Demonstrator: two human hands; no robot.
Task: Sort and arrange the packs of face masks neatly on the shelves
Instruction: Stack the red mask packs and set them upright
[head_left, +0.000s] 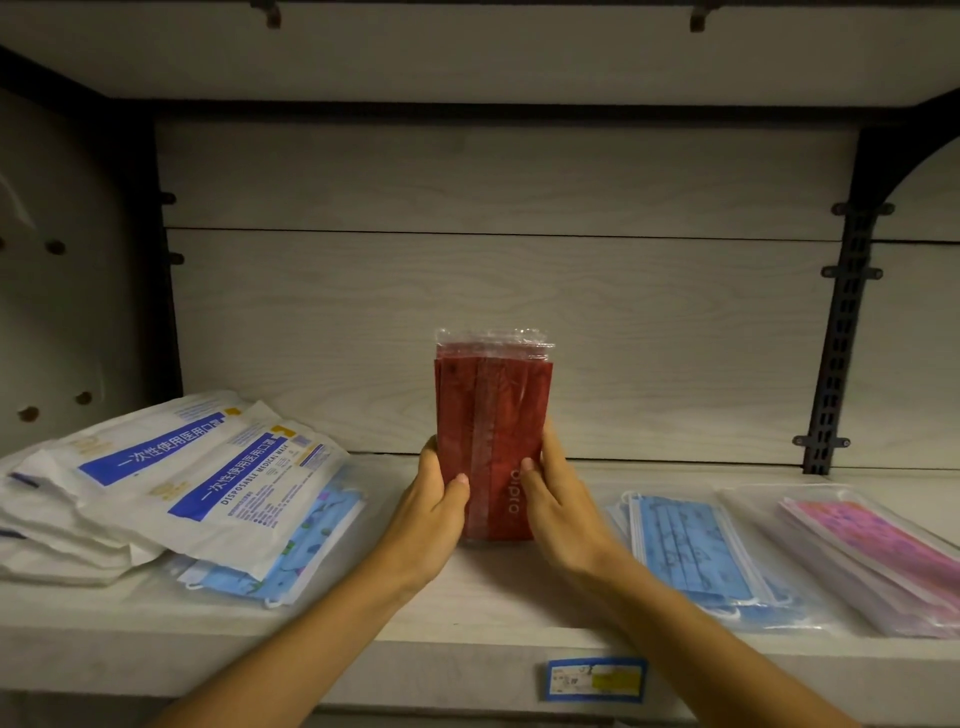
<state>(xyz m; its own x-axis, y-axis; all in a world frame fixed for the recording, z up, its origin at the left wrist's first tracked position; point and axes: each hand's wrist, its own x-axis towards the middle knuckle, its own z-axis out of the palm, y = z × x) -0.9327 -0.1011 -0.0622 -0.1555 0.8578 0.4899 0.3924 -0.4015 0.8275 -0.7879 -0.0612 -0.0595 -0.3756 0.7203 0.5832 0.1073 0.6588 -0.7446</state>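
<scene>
Price label (595, 679): blue-bordered tag fixed to the front edge of the shelf (498, 597); print too small to read.
Left hand (434, 512): thumb on the front face, fingers wrapped behind, gripping the left edge of the red mask pack (493, 431).
Right hand (558, 512): thumb on the front face, gripping the right edge of the same pack.
Red mask pack: held upright at shelf centre, lower end at or just above the board; contact not discernible.
White packs (171, 478): loose overlapping pile at left, lying on a blue patterned pack (311, 540).
Blue pack (691, 551): flat, right of the hands.
Pink pack (878, 551): flat, far right, cut off by the frame edge.
Risk: a soft, narrow-based pack released upright, with no visible support behind it, is likely to topple forward or sideways.
Risk: untidy left pile may slide if nudged.
Hidden: fingers behind the pack; its lower edge; its rear face.
</scene>
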